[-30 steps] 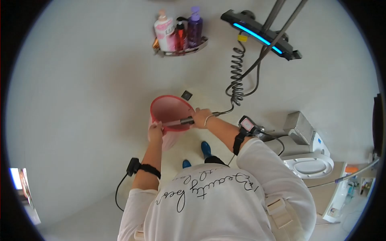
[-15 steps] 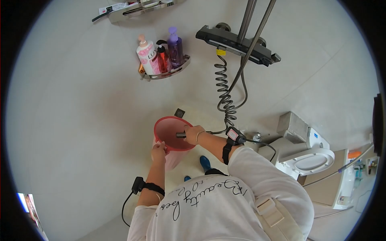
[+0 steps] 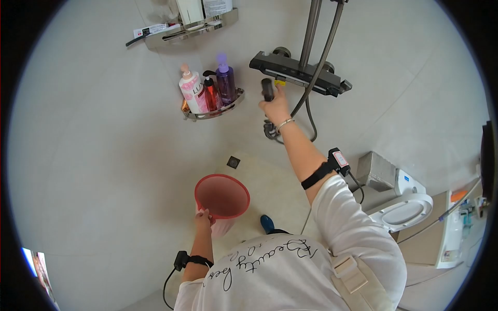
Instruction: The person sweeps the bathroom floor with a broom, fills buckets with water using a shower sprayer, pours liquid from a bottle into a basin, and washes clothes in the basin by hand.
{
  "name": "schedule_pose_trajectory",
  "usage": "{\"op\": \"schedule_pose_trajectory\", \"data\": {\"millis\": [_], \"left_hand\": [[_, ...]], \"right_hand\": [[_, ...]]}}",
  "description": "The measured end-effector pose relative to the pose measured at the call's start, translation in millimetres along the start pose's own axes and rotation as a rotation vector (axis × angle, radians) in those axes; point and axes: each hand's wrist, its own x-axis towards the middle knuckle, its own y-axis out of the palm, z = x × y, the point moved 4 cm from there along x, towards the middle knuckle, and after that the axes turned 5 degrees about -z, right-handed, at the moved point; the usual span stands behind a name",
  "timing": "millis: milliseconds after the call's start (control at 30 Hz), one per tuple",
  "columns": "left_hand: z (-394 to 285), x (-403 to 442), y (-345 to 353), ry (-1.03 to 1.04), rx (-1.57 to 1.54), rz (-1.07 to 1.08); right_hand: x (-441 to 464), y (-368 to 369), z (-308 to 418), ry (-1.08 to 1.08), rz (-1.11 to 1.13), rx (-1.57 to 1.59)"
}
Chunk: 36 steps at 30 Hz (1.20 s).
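My left hand (image 3: 205,217) is closed on the near-left rim of a pink bucket (image 3: 223,215) with a red edge. Nothing shows inside the bucket from here. Up by the wall, my right hand (image 3: 276,107) is wrapped round a dark hand sprayer (image 3: 267,89), just below the black shower mixer (image 3: 303,72) and its yellow tag (image 3: 280,83). The sprayer's coiled hose (image 3: 271,129) hangs bunched under my wrist, partly hidden by it.
A corner shelf (image 3: 220,110) left of the mixer carries several pump bottles (image 3: 193,92). Above it is another metal shelf (image 3: 199,30). A floor drain (image 3: 233,162) lies beyond the bucket. To the right stand a toilet (image 3: 404,211) and a metal bin (image 3: 376,170).
My right hand has lifted the sprayer out of the bucket's mouth, up to the mixer. The coiled hose has bunched together. My left hand still holds the rim; the camera view has shifted slightly.
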Motion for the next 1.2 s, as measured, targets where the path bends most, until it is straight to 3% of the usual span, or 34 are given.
{"op": "schedule_pose_trajectory", "data": {"millis": [167, 233, 333, 400, 433, 500, 633, 700, 833, 967, 1033, 1200], "left_hand": [[4.6, -17.5, -32.0, -0.016, -0.005, -0.106], [17.5, -16.2, -52.1, -0.044, -0.036, -0.150], [43.4, -9.9, -83.0, -0.080, -0.056, -0.146], [55.5, -19.1, -100.9, -0.128, -0.062, -0.243], [62.1, -19.8, -107.7, -0.127, -0.059, -0.241], [77.4, -19.9, -123.8, -0.170, -0.038, -0.272], [84.3, -31.0, -145.9, -0.183, 0.069, -0.293], [86.2, -38.8, -155.8, -0.193, 0.093, -0.359], [95.2, -64.9, -180.7, -0.236, 0.155, -0.502], [98.8, -94.1, -199.1, -0.285, 0.208, -0.605], [92.6, -101.4, -207.1, -0.268, 0.224, -0.574], [82.4, -101.3, -200.4, -0.214, 0.264, -0.462]], "right_hand": [[5.8, -20.6, 26.2, 0.226, -0.119, 0.481], [12.6, -19.2, 27.3, 0.206, -0.128, 0.469], [22.9, -8.5, 23.3, 0.278, 0.045, 0.355], [18.3, -15.7, 80.0, -0.137, 0.267, 0.234], [23.1, -24.8, 101.3, -0.135, 0.264, 0.233], [40.2, -25.8, 131.0, -0.129, 0.493, -0.192], [109.6, -15.0, 132.9, -0.039, 0.443, -0.050], [147.9, -9.3, 120.5, -0.017, 0.253, 0.155], [194.2, -15.9, 89.4, -0.052, -0.021, 0.124], [193.5, -42.2, 88.1, -0.021, -0.073, -0.026], [191.5, -45.7, 80.9, 0.152, 0.036, -0.090], [182.8, -43.2, 83.9, 0.001, 0.054, -0.233]]}}
